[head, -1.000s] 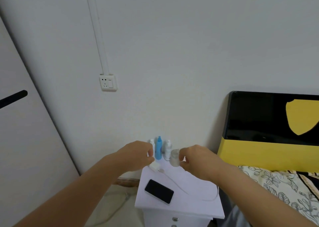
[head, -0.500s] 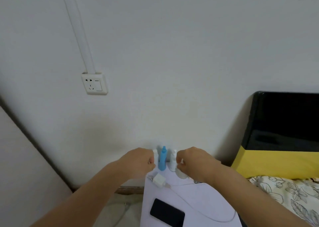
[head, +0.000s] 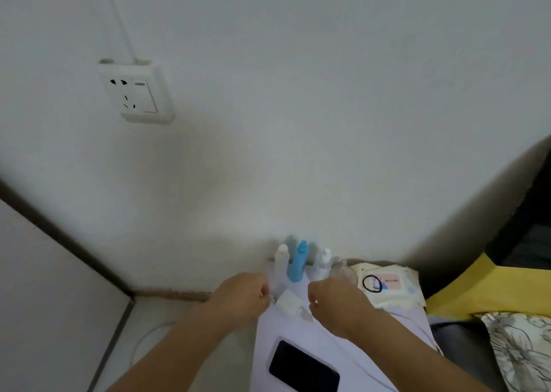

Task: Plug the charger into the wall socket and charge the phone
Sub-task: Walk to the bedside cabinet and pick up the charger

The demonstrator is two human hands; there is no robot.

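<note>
The white wall socket (head: 135,96) sits high on the wall at the left, with nothing plugged in. The white charger (head: 287,302) is just above the back of the pale nightstand (head: 328,344), and its thin white cable (head: 307,317) runs off under my right wrist. My left hand (head: 241,297) pinches the charger's left end with its fingertips. My right hand (head: 337,305) is curled beside the charger's right end, and I see nothing in it. The black phone (head: 304,370) lies face up at the nightstand's front.
Small bottles, one of them blue (head: 299,262), stand against the wall behind the charger. A wipes pack (head: 393,290) with a black hair tie (head: 372,283) lies to the right. A yellow and black headboard (head: 492,290) and floral bedding (head: 524,350) are at the right, a cabinet side (head: 44,287) at the left.
My head has moved closer to the wall and tilted down, so the socket looks larger. Both hands have stayed over the back of the nightstand with the charger between them.
</note>
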